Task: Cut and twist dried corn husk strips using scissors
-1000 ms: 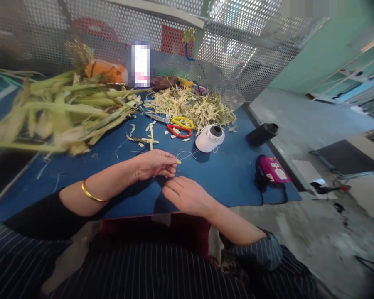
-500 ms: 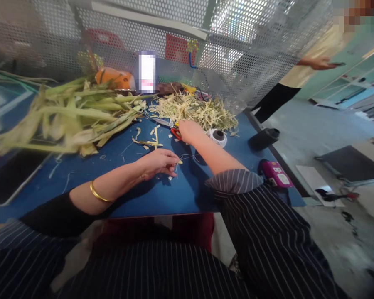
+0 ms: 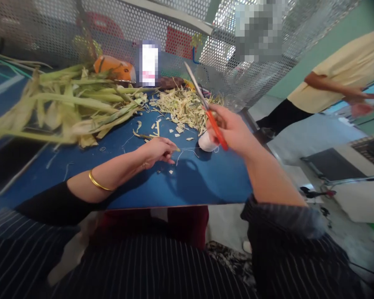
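Note:
My right hand (image 3: 229, 124) is closed around scissors (image 3: 216, 129) with red-orange handles, raised over the table with the long blades pointing up and away to the left. My left hand (image 3: 157, 151), with a gold bangle at the wrist, pinches a small pale piece of husk (image 3: 177, 149). Thin white thread (image 3: 188, 149) runs between these fingertips and a white spool (image 3: 206, 142), which stands just below and left of my right hand. Beyond my hands lies a heap of shredded dry husk (image 3: 182, 108).
Long green-yellow husks (image 3: 81, 106) cover the left of the blue table (image 3: 137, 191). At the back are an orange packet (image 3: 114, 68) and a blurred-out upright screen (image 3: 149, 64) before a perforated metal screen (image 3: 112, 25). A person in a yellow top (image 3: 339, 70) stands at the right.
My right hand has lifted the scissors off the table and swung right and nearer, blades now pointing up. My left hand keeps its pinch. The spool is tilted differently. The person has moved.

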`<action>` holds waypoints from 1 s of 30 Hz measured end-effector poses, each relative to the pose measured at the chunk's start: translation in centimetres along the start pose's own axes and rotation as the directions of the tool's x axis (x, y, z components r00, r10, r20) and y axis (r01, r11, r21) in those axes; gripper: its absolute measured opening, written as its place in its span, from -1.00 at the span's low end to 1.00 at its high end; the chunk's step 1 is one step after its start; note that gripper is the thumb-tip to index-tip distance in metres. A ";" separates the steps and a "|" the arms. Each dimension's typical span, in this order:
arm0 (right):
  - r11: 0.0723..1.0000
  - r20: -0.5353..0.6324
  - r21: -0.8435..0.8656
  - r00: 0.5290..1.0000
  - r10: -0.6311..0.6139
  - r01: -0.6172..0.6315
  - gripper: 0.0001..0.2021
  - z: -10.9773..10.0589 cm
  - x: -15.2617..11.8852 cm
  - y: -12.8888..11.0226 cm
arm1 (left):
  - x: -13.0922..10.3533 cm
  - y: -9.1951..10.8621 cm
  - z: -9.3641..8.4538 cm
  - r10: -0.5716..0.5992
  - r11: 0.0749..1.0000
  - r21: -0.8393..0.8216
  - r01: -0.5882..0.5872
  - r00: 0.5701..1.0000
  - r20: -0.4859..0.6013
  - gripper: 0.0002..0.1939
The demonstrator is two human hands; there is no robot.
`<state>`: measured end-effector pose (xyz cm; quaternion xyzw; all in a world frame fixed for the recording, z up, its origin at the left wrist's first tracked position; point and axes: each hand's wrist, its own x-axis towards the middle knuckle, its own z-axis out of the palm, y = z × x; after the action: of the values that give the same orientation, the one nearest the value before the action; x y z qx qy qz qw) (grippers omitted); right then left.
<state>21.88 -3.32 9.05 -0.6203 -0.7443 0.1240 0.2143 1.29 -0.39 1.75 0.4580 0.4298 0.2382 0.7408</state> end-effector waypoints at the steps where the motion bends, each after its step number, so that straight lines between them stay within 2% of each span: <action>1: 0.975 0.062 0.204 0.995 0.078 -0.089 -0.52 -0.3 -2.1 0.4 | 0.0 0.0 -0.1 0.004 1.000 0.003 -0.004 1.000 0.001 -0.85; 3: 0.839 0.232 0.457 0.950 0.207 -0.295 -0.53 -0.6 -6.0 1.5 | 0.1 -0.1 -0.1 0.004 1.000 0.004 -0.004 1.000 0.012 -0.84; 5: 0.710 0.379 0.554 0.891 0.249 -0.434 -0.54 -0.6 -9.3 2.7 | 0.1 -0.1 -0.1 0.004 1.000 0.006 -0.004 1.000 0.029 -0.84; 6: 0.663 0.415 0.580 0.872 0.260 -0.473 -0.56 -0.6 -10.6 3.3 | 0.1 -0.1 -0.1 0.006 1.000 0.011 -0.006 0.999 0.033 -0.84; 8: 0.622 0.490 0.567 0.828 0.272 -0.540 -0.56 -0.6 -12.6 4.3 | -0.1 0.1 0.0 0.014 1.000 0.025 -0.014 0.999 0.034 -0.84; 10: 0.645 0.517 0.492 0.792 0.324 -0.585 -0.55 -0.7 -13.7 5.1 | -0.3 0.3 0.1 0.023 0.999 0.040 -0.024 0.999 0.029 -0.85; 11: 0.677 0.486 0.448 0.794 0.364 -0.584 -0.54 -0.7 -13.9 5.4 | -0.3 0.3 0.1 0.027 0.999 0.045 -0.028 0.999 0.026 -0.86; 12: 0.716 0.409 0.411 0.816 0.408 -0.564 -0.52 -0.7 -14.0 5.5 | -0.4 0.4 0.2 0.027 0.998 0.049 -0.028 0.999 0.023 -0.86; 14: 0.808 0.130 0.332 0.872 0.473 -0.487 -0.45 -0.5 -13.2 5.7 | -0.5 0.3 0.3 0.017 0.998 0.059 -0.018 1.000 0.015 -0.86; 15: 0.850 -0.042 0.278 0.879 0.476 -0.447 -0.41 -0.3 -12.4 5.7 | -0.6 0.2 0.3 0.008 0.998 0.066 -0.009 1.000 0.013 -0.85; 17: 0.890 -0.310 0.112 0.835 0.455 -0.443 -0.34 0.0 -10.0 5.4 | -0.7 -0.1 0.4 -0.010 0.997 0.082 0.009 1.000 0.021 -0.84; 18: 0.889 -0.359 0.030 0.825 0.435 -0.456 -0.34 0.3 -8.5 5.3 | -0.8 -0.3 0.4 -0.016 0.996 0.089 0.013 0.999 0.033 -0.84; 22: 0.835 -0.350 -0.209 0.837 0.421 -0.508 -0.31 1.5 -2.3 4.8 | -1.4 -0.9 0.6 -0.015 0.994 0.112 0.006 0.997 0.079 -0.86; 24: 0.818 -0.336 -0.273 0.847 0.413 -0.507 -0.36 2.1 -0.4 4.6 | -1.7 -1.0 0.6 -0.014 0.992 0.129 0.003 0.997 0.081 -0.86; 26: 0.822 -0.327 -0.302 0.863 0.386 -0.482 -0.45 2.4 0.3 4.7 | -1.8 -1.1 0.6 -0.003 0.991 0.137 -0.008 0.997 0.075 -0.86; 30: 0.867 -0.323 -0.287 0.894 0.312 -0.406 -0.54 1.8 -0.5 6.0 | -1.7 -0.8 0.3 0.038 0.994 0.100 -0.043 0.998 0.055 -0.86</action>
<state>26.34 -2.43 4.71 -0.7877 -0.5889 -0.0556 0.1722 0.66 -2.20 1.87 0.5097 0.4121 0.2187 0.7228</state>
